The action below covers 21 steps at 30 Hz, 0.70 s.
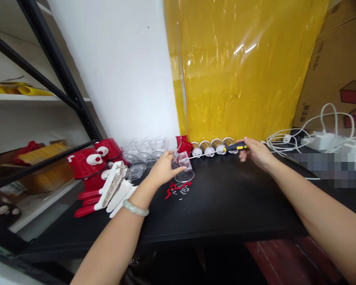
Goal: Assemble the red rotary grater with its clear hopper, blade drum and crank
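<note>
Holding clear, round-rimmed plastic part (pixel 184 163) in left grip (pixel 163 168). Clasping yellow-and-black-handled metal screwdriver (pixel 230 149) in right grip (pixel 256 152), pointed toward left.

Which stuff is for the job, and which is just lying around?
Seems part of the job:
screwdriver, in the right hand
clear piece, in the left hand
red bits
drums

Probably just lying around:
cables
box
yellow roll

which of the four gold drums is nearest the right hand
The rightmost drum, partly hidden by the screwdriver; the other three sit farther left, away from the right hand.
</note>
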Each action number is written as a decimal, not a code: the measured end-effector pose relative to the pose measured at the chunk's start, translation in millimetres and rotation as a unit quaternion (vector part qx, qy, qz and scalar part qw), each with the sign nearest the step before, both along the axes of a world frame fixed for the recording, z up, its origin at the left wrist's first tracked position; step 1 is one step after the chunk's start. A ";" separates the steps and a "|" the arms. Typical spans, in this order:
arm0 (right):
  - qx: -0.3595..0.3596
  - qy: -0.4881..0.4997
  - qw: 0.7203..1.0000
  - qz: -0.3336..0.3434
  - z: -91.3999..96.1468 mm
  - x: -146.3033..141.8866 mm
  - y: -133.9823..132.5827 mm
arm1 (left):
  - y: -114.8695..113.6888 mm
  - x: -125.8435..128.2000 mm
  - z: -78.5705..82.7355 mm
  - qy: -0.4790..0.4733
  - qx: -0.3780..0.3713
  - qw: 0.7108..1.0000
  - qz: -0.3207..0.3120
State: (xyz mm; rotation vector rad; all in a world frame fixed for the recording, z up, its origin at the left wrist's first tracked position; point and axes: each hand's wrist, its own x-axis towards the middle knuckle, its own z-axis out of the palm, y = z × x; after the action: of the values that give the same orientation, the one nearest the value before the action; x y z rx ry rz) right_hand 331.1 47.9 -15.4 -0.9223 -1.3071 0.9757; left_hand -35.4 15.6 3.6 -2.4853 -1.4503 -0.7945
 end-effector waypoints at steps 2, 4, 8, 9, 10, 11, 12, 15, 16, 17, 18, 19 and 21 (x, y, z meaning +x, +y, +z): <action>-0.020 -0.018 1.000 -0.004 -0.2 0.6 0.2 | 0.3 -0.3 -0.1 0.002 0.001 1.000 0.001; -0.043 0.006 0.999 0.000 0.3 0.2 1.4 | 0.4 -0.6 -0.1 0.001 0.001 1.000 0.002; -0.030 0.079 0.996 0.016 2.0 -2.1 1.5 | 0.1 -0.9 0.1 -0.002 0.001 1.000 -0.003; -0.018 0.076 0.997 0.016 2.0 -2.5 0.8 | -0.1 -0.8 0.3 -0.003 0.000 1.000 -0.006; -0.008 0.062 0.998 0.014 1.9 -2.7 -0.1 | -0.2 -0.6 0.4 -0.004 -0.001 1.000 -0.008; 0.000 0.044 0.999 0.012 1.7 -2.9 -0.9 | -0.4 -0.4 0.6 -0.004 -0.003 1.000 -0.008; 0.003 0.028 1.000 0.010 1.6 -3.0 -1.6 | -0.6 -0.1 0.8 -0.005 -0.004 1.000 -0.007; -0.027 0.038 0.999 0.015 2.4 -3.5 -3.0 | -0.8 0.2 0.9 -0.005 -0.008 1.000 -0.002; -0.038 0.058 0.997 0.021 3.0 -3.7 -3.2 | -0.8 0.1 0.8 -0.005 -0.008 1.000 -0.002; -0.042 0.077 0.996 0.028 3.6 -3.8 -3.5 | -0.8 0.0 0.6 -0.004 -0.007 1.000 -0.002; -0.040 0.088 0.995 0.036 4.0 -3.8 -3.8 | -0.8 -0.2 0.5 -0.003 -0.006 1.000 -0.002; -0.030 0.089 0.995 0.044 4.0 -3.7 -4.0 | -0.8 -0.3 0.4 -0.002 -0.005 1.000 -0.003; -0.005 0.064 0.997 0.042 3.4 -3.4 -4.3 | -1.0 -0.3 0.3 -0.001 -0.004 1.000 -0.005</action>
State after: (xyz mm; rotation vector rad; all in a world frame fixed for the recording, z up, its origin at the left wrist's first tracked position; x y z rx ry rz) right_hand 327.7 43.6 -12.0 -0.8044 -1.2403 1.0896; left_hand -35.8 14.6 3.9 -2.5000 -1.4450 -0.7939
